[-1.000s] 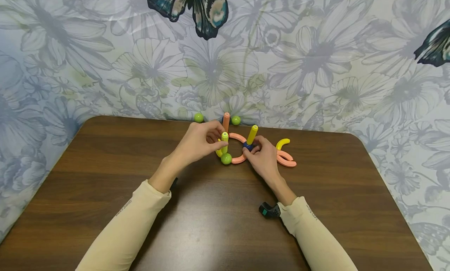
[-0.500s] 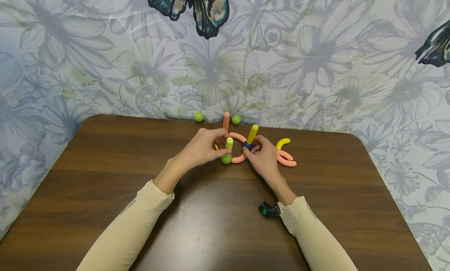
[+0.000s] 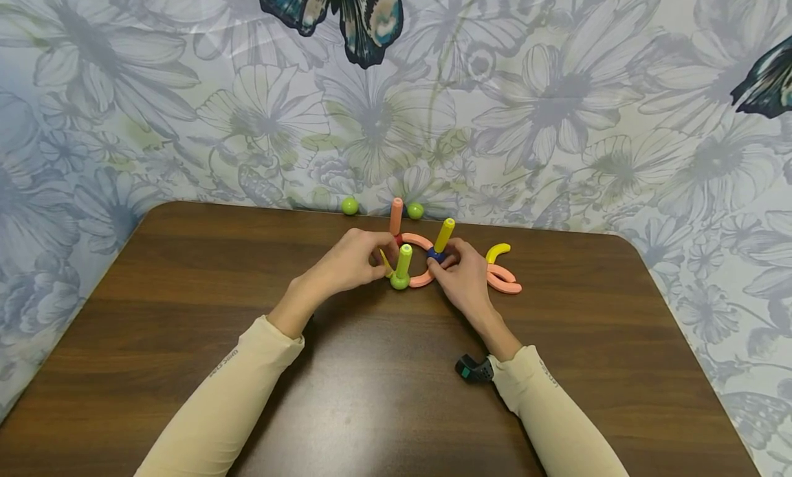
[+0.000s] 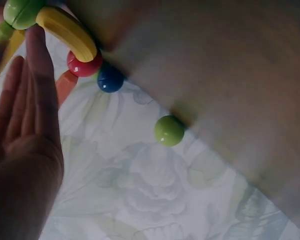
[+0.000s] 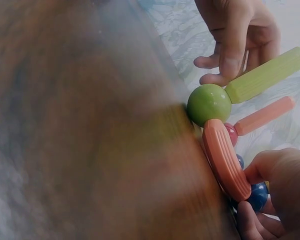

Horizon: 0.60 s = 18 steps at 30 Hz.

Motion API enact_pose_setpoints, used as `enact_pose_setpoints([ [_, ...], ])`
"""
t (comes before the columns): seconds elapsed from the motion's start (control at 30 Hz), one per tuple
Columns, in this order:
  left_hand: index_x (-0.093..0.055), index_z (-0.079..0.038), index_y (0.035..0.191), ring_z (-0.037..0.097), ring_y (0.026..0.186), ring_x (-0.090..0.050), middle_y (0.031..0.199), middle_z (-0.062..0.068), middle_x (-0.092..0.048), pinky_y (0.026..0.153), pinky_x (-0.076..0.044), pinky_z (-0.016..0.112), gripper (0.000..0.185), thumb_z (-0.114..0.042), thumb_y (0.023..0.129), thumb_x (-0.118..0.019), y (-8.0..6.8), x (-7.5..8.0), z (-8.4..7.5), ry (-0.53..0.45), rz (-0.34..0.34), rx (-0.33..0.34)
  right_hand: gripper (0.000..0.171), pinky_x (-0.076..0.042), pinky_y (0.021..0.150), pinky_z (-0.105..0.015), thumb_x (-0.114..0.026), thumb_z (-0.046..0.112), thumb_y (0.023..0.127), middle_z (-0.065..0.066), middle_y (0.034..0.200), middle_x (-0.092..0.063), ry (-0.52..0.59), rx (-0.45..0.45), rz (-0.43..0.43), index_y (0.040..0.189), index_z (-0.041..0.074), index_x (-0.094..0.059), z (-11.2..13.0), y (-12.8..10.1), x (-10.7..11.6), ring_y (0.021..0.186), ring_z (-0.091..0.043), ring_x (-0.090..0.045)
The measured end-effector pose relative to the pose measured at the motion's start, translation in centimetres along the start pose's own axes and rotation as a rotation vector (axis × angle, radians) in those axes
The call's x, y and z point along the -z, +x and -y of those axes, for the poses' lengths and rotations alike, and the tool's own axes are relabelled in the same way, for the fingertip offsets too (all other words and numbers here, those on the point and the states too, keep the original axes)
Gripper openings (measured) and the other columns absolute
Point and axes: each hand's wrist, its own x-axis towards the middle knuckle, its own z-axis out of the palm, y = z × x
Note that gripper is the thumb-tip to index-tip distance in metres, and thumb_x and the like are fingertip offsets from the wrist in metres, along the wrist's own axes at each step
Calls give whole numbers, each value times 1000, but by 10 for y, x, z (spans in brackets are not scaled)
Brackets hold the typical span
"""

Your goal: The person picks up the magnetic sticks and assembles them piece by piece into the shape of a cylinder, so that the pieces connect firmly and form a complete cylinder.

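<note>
Near the far edge of the table (image 3: 185, 312), both hands work at a small toy build of sticks, balls and curved pieces. Left hand (image 3: 349, 264) sits right beside the upright lime-green stick (image 3: 403, 260) on its green ball (image 3: 399, 282); from its wrist view the fingers look fairly straight, with a fingertip against a yellow curved piece (image 4: 65, 32), though whether it actually pinches anything I cannot tell. Right hand (image 3: 460, 274) has fingers curled round a blue ball (image 3: 435, 256) carrying a tilted yellow stick (image 3: 444, 235), touching the salmon curved piece (image 5: 225, 157). An orange stick (image 3: 396, 216) stands behind. More curved pieces, yellow (image 3: 498, 251) and salmon (image 3: 504, 282), lie just right. Two green balls (image 3: 350, 205) rest at the back edge, against flowered, butterfly-printed fabric (image 3: 557, 106).
</note>
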Motion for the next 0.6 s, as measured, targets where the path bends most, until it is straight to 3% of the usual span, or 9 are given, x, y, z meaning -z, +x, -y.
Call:
enact_pose_setpoints([
  [0.33,-72,-2,104,23,84,-75,93,8,-77,78,-60,42,16,-8,92,-79,-3,14,25,54,-244,192,34,-54,69,-21,-80,20,93,-12,104,-71,-23,24,2,122,3,-72,-1,1,-1,86,-23,-70],
  [0.6,-72,-1,103,29,88,-75,97,13,-77,82,-58,46,14,-10,94,-76,2,25,40,145,-381,255,24,-52,68,-27,-78,19,94,-11,96,-67,-26,28,4,114,6,-75,2,2,-3,82,-23,-67],
])
